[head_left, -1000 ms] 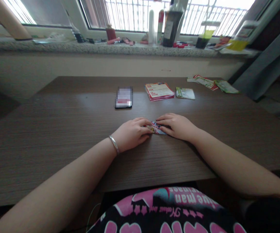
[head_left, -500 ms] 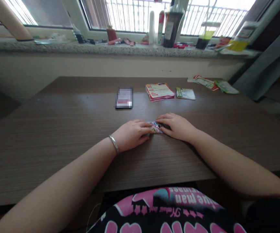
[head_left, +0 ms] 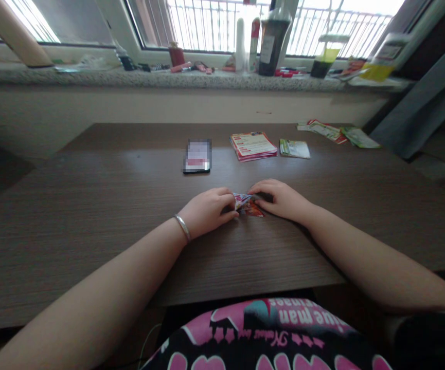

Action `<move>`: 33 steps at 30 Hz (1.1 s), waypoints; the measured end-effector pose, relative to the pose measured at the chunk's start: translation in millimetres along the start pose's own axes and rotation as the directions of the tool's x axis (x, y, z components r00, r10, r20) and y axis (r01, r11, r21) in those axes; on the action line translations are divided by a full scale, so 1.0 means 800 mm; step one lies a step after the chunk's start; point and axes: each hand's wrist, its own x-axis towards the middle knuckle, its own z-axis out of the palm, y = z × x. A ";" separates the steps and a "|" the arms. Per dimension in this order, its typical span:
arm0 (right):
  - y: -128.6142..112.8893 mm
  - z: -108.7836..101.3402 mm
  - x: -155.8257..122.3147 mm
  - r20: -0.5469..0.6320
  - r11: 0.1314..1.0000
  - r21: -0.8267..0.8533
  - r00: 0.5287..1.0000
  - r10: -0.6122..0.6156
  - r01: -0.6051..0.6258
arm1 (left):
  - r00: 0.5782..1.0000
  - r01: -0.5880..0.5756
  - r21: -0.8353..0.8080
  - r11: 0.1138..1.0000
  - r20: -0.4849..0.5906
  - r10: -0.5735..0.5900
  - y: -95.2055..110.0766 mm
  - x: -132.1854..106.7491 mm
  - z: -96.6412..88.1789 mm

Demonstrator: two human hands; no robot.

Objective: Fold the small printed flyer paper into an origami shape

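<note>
A small sheet of colourful printed paper (head_left: 251, 207), partly folded, lies between my hands on the brown table. My left hand (head_left: 211, 209), with a silver bangle at the wrist, pinches the paper's left end between thumb and fingers. At the right end, my right hand (head_left: 280, 199) grips the paper's raised edge with its thumb and fingertips. One flap with an orange and red print hangs towards me, while a lighter, bluish part stands up behind it. My fingers cover both ends of the sheet.
Beyond my hands lie a phone (head_left: 197, 156) with a blurred screen, a stack of printed sheets (head_left: 253, 146) and a smaller green-white pile (head_left: 295, 148). Loose paper strips (head_left: 328, 131) rest at the far right. Bottles (head_left: 273, 46) line the stone windowsill (head_left: 207, 80).
The paper lay flat and narrow under my fingers; now it is partly opened, showing an orange flap. My left fingers have curled into a pinch, and my right hand has lifted its edge slightly.
</note>
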 end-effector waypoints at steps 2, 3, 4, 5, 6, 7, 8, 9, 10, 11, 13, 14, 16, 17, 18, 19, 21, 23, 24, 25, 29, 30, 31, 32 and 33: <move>-0.003 0.003 0.001 -0.005 1.000 -0.003 1.000 -0.020 0.020 | 1.000 -0.025 -0.040 0.999 -0.004 0.025 -0.004 0.002 0.002; -0.005 0.004 0.002 -0.002 1.000 -0.010 1.000 -0.024 0.024 | 0.999 -0.044 -0.065 0.997 -0.003 0.044 -0.007 0.002 0.003; -0.007 0.005 0.002 0.007 0.999 -0.021 1.000 -0.024 0.024 | 0.998 -0.063 -0.090 0.994 -0.001 0.063 -0.009 0.003 0.004; -0.009 0.005 0.003 0.014 0.999 -0.036 1.000 -0.019 0.019 | 0.997 -0.083 -0.114 0.990 -0.002 0.083 -0.011 0.003 0.005; -0.011 0.006 0.003 0.019 0.999 -0.049 1.000 -0.010 0.010 | 0.995 -0.100 -0.135 0.986 -0.005 0.100 -0.013 0.003 0.007; -0.013 0.006 0.003 0.025 0.998 -0.061 1.000 0.002 0.000 | 0.994 -0.112 -0.151 0.982 -0.014 0.111 -0.014 0.004 0.008; -0.015 0.007 0.003 0.020 0.998 -0.066 1.000 0.011 -0.010 | 0.993 -0.120 -0.160 0.980 -0.027 0.117 -0.014 0.004 0.010; -0.018 0.007 0.003 0.016 0.997 -0.071 1.000 0.021 -0.020 | 0.992 -0.125 -0.163 0.979 -0.041 0.120 -0.015 0.005 0.011; -0.020 0.007 0.003 0.011 0.996 -0.077 0.999 0.033 -0.032 | 0.991 -0.129 -0.160 0.979 -0.052 0.122 -0.015 0.006 0.012; -0.022 0.007 0.003 0.006 0.995 -0.087 0.999 0.045 -0.045 | 0.990 -0.131 -0.152 0.980 -0.062 0.123 -0.014 0.006 0.013; -0.025 0.009 0.003 0.003 0.991 -0.109 0.997 0.075 -0.074 | 0.991 -0.123 -0.136 0.983 -0.077 0.114 -0.014 0.008 0.014; -0.027 0.010 0.003 0.000 0.989 -0.113 0.996 0.092 -0.092 | 0.992 -0.108 -0.128 0.986 -0.081 0.098 -0.014 0.008 0.014; -0.028 0.012 0.002 -0.007 0.986 -0.092 0.990 0.137 -0.137 | 0.995 -0.053 -0.122 0.991 -0.092 0.042 -0.014 0.008 0.014; -0.028 0.013 0.002 -0.009 0.984 -0.072 0.987 0.162 -0.162 | 0.995 -0.023 -0.123 0.992 -0.096 0.011 -0.015 0.008 0.015; -0.028 0.014 0.003 -0.007 0.982 -0.051 0.983 0.182 -0.182 | 0.995 0.000 -0.126 0.992 -0.099 -0.013 -0.015 0.008 0.015; -0.028 0.015 0.003 -0.004 0.981 -0.034 0.981 0.193 -0.193 | 0.995 0.013 -0.129 0.992 -0.101 -0.027 -0.015 0.008 0.015; -0.026 0.017 0.004 0.003 0.982 -0.029 0.983 0.185 -0.185 | 0.995 0.010 -0.130 0.992 -0.099 -0.023 -0.016 0.007 0.014; -0.024 0.018 0.006 0.002 0.987 -0.043 0.988 0.155 -0.155 | 0.996 0.002 -0.119 0.993 -0.093 -0.013 -0.016 0.007 0.012; -0.023 0.018 0.007 -0.001 0.989 -0.052 0.991 0.137 -0.137 | 0.996 0.001 -0.113 0.994 -0.090 -0.012 -0.016 0.007 0.012; -0.022 0.018 0.007 -0.004 0.991 -0.060 0.993 0.119 -0.119 | 0.996 0.003 -0.109 0.994 -0.088 -0.013 -0.016 0.007 0.011; -0.020 0.018 0.008 -0.004 0.996 -0.074 0.999 0.046 -0.046 | 0.996 0.006 -0.093 0.996 -0.089 -0.014 -0.015 0.006 0.009; -0.020 0.018 0.008 -0.004 0.996 -0.084 0.999 0.036 -0.037 | 0.996 0.005 -0.081 0.997 -0.093 -0.013 -0.015 0.005 0.009; -0.020 0.018 0.007 -0.003 0.995 -0.100 1.000 0.031 -0.031 | 0.995 0.004 -0.064 0.998 -0.097 -0.010 -0.014 0.005 0.010; -0.021 0.018 0.007 -0.002 0.992 -0.121 1.000 0.026 -0.026 | 0.995 0.003 -0.043 0.999 -0.099 -0.007 -0.013 0.005 0.010; -0.021 0.017 0.006 0.002 0.989 -0.144 1.000 0.018 -0.018 | 0.995 0.002 -0.022 1.000 -0.101 -0.004 -0.012 0.004 0.011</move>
